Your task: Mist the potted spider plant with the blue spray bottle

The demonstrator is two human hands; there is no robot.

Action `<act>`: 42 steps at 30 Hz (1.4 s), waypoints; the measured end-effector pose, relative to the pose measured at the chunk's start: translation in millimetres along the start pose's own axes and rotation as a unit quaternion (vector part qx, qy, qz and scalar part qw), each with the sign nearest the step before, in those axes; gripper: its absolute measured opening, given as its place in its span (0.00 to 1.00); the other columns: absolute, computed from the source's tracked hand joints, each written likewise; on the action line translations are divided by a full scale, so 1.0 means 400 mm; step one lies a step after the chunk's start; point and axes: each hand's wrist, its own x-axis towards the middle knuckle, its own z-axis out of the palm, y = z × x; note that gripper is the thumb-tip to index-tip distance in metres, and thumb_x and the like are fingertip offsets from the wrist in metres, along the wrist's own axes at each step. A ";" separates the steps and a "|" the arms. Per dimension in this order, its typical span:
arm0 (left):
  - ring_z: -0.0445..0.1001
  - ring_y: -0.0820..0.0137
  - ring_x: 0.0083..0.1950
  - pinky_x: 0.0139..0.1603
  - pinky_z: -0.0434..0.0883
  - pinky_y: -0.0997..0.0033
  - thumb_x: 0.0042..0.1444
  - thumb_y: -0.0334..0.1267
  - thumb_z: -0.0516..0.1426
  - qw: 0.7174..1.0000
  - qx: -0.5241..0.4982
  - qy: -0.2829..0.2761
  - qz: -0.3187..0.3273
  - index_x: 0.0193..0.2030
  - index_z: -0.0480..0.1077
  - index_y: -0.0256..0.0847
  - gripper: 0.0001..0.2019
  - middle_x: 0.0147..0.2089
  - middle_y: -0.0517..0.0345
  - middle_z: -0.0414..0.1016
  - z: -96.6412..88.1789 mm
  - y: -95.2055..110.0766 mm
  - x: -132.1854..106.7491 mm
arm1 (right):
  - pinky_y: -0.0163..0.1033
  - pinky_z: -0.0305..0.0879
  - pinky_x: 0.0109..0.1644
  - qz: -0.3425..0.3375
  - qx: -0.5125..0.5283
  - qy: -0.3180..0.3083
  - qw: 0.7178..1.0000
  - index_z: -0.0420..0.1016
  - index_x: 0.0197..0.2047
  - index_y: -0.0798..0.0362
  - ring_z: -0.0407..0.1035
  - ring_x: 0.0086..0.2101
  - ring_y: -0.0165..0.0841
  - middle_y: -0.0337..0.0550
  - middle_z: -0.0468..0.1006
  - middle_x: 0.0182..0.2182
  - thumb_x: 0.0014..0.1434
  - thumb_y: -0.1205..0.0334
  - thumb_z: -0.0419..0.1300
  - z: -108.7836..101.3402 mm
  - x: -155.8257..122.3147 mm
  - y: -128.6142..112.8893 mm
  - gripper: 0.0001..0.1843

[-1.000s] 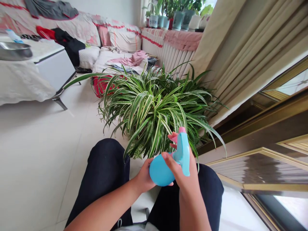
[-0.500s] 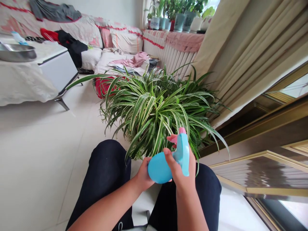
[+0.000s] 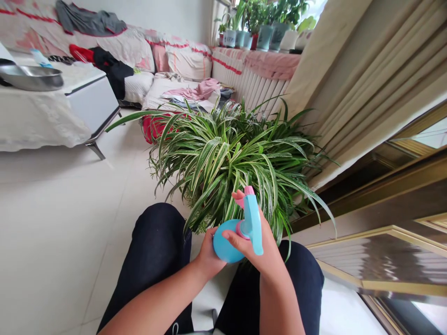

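Note:
A light blue spray bottle (image 3: 226,239) with a pink nozzle tip is held low in the middle, over my dark trousers. My left hand (image 3: 209,256) cups the round blue body from below, fingers closed on it. My right hand (image 3: 260,244) wraps the blue spray head, thumb across the neck and a finger on the pink trigger. The nozzle points at a large spider plant (image 3: 230,158) with striped green and white leaves, right in front of my knees.
A white low table (image 3: 70,102) with a metal basin (image 3: 33,77) stands at the left. A sofa with cushions and clothes runs along the back. Beige curtains (image 3: 363,79) and a wood-framed window fill the right. Potted plants (image 3: 265,23) line the sill.
The bottle and both hands have shifted slightly left, and the pink collar under the spray head shows now. The view has turned a little to the left.

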 end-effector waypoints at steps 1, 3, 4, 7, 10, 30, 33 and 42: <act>0.77 0.56 0.49 0.53 0.68 0.62 0.53 0.49 0.56 1.000 -0.004 0.018 0.001 0.42 0.76 0.35 0.20 0.41 0.49 0.82 0.004 -0.001 0.000 | 0.58 0.62 0.60 0.001 -0.009 0.013 1.000 0.65 0.61 0.47 0.66 0.58 0.49 0.51 0.70 0.59 0.53 0.55 0.66 0.002 0.001 0.000 0.32; 0.78 0.55 0.47 0.51 0.69 0.60 0.54 0.48 0.54 0.998 -0.006 0.056 -0.004 0.41 0.76 0.35 0.19 0.39 0.50 0.82 0.016 -0.003 -0.004 | 0.57 0.66 0.57 0.008 -0.022 0.040 0.999 0.67 0.57 0.47 0.69 0.54 0.47 0.50 0.73 0.55 0.54 0.58 0.64 0.008 0.003 0.000 0.27; 0.78 0.55 0.46 0.50 0.69 0.60 0.54 0.47 0.53 0.998 -0.006 0.065 -0.012 0.41 0.76 0.36 0.18 0.39 0.52 0.82 0.023 -0.004 -0.007 | 0.56 0.67 0.55 0.013 -0.026 0.051 0.998 0.68 0.56 0.47 0.69 0.53 0.47 0.50 0.73 0.54 0.54 0.59 0.63 0.011 0.002 0.000 0.25; 0.78 0.55 0.45 0.48 0.69 0.60 0.55 0.46 0.52 0.997 -0.007 0.073 -0.022 0.40 0.77 0.37 0.18 0.37 0.54 0.83 0.037 -0.005 -0.014 | 0.55 0.67 0.53 0.020 -0.040 0.078 0.996 0.69 0.53 0.46 0.70 0.50 0.45 0.46 0.76 0.50 0.54 0.63 0.61 0.018 0.001 0.000 0.22; 0.79 0.56 0.44 0.48 0.70 0.61 0.55 0.46 0.52 0.997 -0.006 0.076 -0.024 0.41 0.77 0.37 0.18 0.37 0.54 0.83 0.039 -0.005 -0.018 | 0.54 0.68 0.52 0.019 -0.053 0.098 0.994 0.71 0.49 0.46 0.71 0.48 0.44 0.44 0.77 0.47 0.52 0.65 0.61 0.020 0.001 0.001 0.19; 0.74 0.54 0.56 0.59 0.64 0.59 0.56 0.51 0.55 0.999 -0.008 0.048 -0.019 0.51 0.73 0.34 0.23 0.45 0.47 0.82 -0.018 -0.028 0.002 | 0.46 0.71 0.42 0.077 -0.011 0.100 0.992 0.70 0.56 0.46 0.73 0.38 0.38 0.46 0.75 0.51 0.56 0.61 0.59 0.014 -0.003 0.006 0.24; 0.74 0.54 0.56 0.59 0.63 0.60 0.56 0.50 0.56 0.997 -0.024 0.064 -0.030 0.49 0.73 0.33 0.23 0.42 0.48 0.82 -0.020 -0.029 0.001 | 0.47 0.72 0.40 0.085 0.003 0.115 0.990 0.70 0.55 0.46 0.72 0.36 0.36 0.47 0.73 0.53 0.54 0.63 0.60 0.016 -0.003 0.005 0.23; 0.76 0.56 0.52 0.53 0.65 0.63 0.58 0.49 0.54 0.995 -0.029 0.087 -0.042 0.50 0.72 0.33 0.22 0.42 0.50 0.82 -0.012 -0.034 -0.008 | 0.49 0.71 0.43 0.082 -0.043 0.148 0.985 0.74 0.44 0.47 0.73 0.38 0.39 0.43 0.77 0.40 0.50 0.63 0.60 0.018 0.000 0.000 0.15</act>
